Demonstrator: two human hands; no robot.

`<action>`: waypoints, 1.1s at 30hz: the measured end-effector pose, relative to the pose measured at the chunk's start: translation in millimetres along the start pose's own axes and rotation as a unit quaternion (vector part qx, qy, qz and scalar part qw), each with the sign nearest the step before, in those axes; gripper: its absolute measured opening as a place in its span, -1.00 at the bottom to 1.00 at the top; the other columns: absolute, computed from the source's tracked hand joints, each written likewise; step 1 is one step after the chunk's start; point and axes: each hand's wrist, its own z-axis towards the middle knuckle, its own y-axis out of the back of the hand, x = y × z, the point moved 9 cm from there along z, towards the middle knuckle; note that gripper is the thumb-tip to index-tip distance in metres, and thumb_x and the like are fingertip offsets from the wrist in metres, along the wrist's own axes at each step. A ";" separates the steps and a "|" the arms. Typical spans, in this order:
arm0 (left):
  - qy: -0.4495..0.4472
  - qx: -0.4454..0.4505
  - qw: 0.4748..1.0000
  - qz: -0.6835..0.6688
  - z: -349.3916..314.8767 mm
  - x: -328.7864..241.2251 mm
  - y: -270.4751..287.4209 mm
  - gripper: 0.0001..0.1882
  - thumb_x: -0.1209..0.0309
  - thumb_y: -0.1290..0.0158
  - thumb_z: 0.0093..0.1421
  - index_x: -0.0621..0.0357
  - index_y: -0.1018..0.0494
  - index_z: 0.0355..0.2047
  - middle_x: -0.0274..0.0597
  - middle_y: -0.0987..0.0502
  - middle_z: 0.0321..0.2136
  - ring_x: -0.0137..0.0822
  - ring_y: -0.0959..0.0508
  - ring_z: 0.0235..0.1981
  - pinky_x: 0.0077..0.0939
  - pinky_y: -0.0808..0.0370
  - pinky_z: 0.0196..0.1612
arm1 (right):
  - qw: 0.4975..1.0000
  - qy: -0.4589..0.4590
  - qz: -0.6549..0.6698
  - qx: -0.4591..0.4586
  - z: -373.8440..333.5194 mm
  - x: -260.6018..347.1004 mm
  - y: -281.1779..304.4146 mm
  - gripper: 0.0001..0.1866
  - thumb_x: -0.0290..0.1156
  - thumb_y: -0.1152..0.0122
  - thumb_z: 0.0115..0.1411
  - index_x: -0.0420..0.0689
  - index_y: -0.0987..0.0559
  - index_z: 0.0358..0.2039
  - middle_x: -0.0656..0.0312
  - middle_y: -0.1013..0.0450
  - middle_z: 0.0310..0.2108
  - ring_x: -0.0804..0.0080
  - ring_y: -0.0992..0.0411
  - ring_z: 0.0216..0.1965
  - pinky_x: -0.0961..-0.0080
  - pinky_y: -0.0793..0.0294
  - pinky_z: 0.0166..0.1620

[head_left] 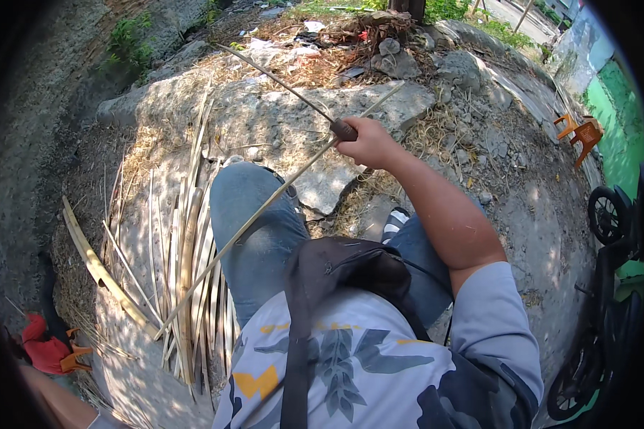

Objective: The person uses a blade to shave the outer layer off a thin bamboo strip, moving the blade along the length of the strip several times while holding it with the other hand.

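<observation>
My right hand (368, 143) is closed around the brown handle of a long knife (283, 84), its narrow blade pointing up and left. A long bamboo strip (254, 214) slants across my left knee and passes right by the fingers of this hand. Whether those fingers also pinch the strip cannot be made out. At the lower left rim, part of my left forearm (61, 400) shows, but the hand itself lies outside the picture. Many split bamboo strips (186, 286) are heaped on the ground left of my knee. A thicker, curved bamboo piece (100, 268) lies farther left.
A broken concrete slab (329, 179) and rubble lie ahead, with litter and a tree trunk (408, 8) beyond. An orange plastic chair (581, 136) and a motorbike (601, 307) stand at the right. Something red (43, 347), apparently a seated person's clothing, shows at lower left.
</observation>
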 end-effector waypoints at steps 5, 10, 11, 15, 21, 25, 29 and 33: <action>0.008 0.010 1.000 0.005 -2.8 -2.0 1.0 -0.19 -0.17 0.05 0.29 0.28 -0.28 0.27 0.01 -0.38 0.21 0.02 -0.36 0.23 0.00 -0.26 0.28 | 1.000 -0.009 0.025 0.009 -4.3 -6.5 -3.9 -0.64 -0.36 -0.33 0.07 -0.18 -0.61 -0.10 0.21 -0.57 -0.39 0.54 -0.50 -0.51 0.48 -0.54 -0.46; 0.018 0.025 0.999 0.009 -3.6 -0.3 -1.0 -0.18 -0.18 0.03 0.27 0.28 -0.28 0.27 0.01 -0.39 0.20 0.01 -0.37 0.22 -0.01 -0.27 0.27 | 1.000 0.013 0.027 0.003 -4.4 -6.9 0.4 -0.66 -0.36 -0.32 0.06 -0.17 -0.61 -0.13 0.23 -0.54 -0.43 0.55 -0.46 -0.54 0.49 -0.52 -0.48; 0.022 0.025 0.999 0.010 -5.4 1.5 -3.1 -0.17 -0.19 0.03 0.27 0.28 -0.28 0.27 0.01 -0.39 0.20 0.01 -0.37 0.21 -0.01 -0.27 0.27 | 1.000 0.011 0.028 -0.001 -3.4 -7.6 1.0 -0.66 -0.36 -0.32 0.06 -0.17 -0.61 -0.13 0.23 -0.54 -0.43 0.55 -0.46 -0.54 0.49 -0.52 -0.48; 0.025 0.024 0.999 0.016 -7.2 4.6 -4.4 -0.16 -0.19 0.01 0.25 0.28 -0.28 0.27 0.01 -0.39 0.19 0.01 -0.38 0.20 -0.02 -0.28 0.26 | 1.000 0.020 -0.008 0.006 0.1 -8.6 -2.2 -0.65 -0.36 -0.31 0.06 -0.16 -0.62 -0.12 0.23 -0.55 -0.41 0.54 -0.49 -0.51 0.47 -0.53 -0.47; 0.022 0.022 0.999 0.013 -9.0 3.9 -1.4 -0.14 -0.21 -0.01 0.23 0.28 -0.28 0.27 0.01 -0.40 0.17 0.00 -0.39 0.19 -0.03 -0.29 0.25 | 0.999 0.036 -0.005 -0.001 1.2 -10.4 -1.7 -0.66 -0.36 -0.32 0.07 -0.17 -0.61 -0.12 0.22 -0.55 -0.41 0.54 -0.49 -0.52 0.48 -0.53 -0.47; 0.023 0.027 0.999 0.021 -12.2 2.3 -0.8 -0.13 -0.22 -0.03 0.21 0.28 -0.28 0.26 0.01 -0.40 0.16 0.00 -0.40 0.17 -0.04 -0.30 0.24 | 1.000 0.020 0.001 0.010 1.4 -14.4 -6.1 -0.68 -0.38 -0.31 0.08 -0.18 -0.59 -0.14 0.23 -0.54 -0.43 0.57 -0.47 -0.54 0.50 -0.52 -0.49; 0.027 0.029 0.999 0.026 -15.4 -3.6 3.9 -0.12 -0.23 -0.05 0.20 0.28 -0.27 0.26 0.01 -0.41 0.15 -0.01 -0.40 0.16 -0.05 -0.30 0.23 | 0.998 -0.018 0.048 0.023 -10.1 -8.2 -1.5 -0.62 -0.33 -0.30 0.04 -0.20 -0.60 -0.11 0.14 -0.55 -0.44 0.41 -0.53 -0.52 0.37 -0.53 -0.42; 0.033 0.035 0.998 0.029 -14.2 -3.9 2.7 -0.10 -0.24 -0.07 0.18 0.28 -0.27 0.26 0.01 -0.41 0.14 -0.01 -0.41 0.15 -0.06 -0.31 0.22 | 1.000 0.015 0.012 0.006 -7.2 -12.1 2.1 -0.70 -0.39 -0.30 0.06 -0.20 -0.58 -0.17 0.25 -0.52 -0.44 0.56 -0.46 -0.55 0.50 -0.50 -0.51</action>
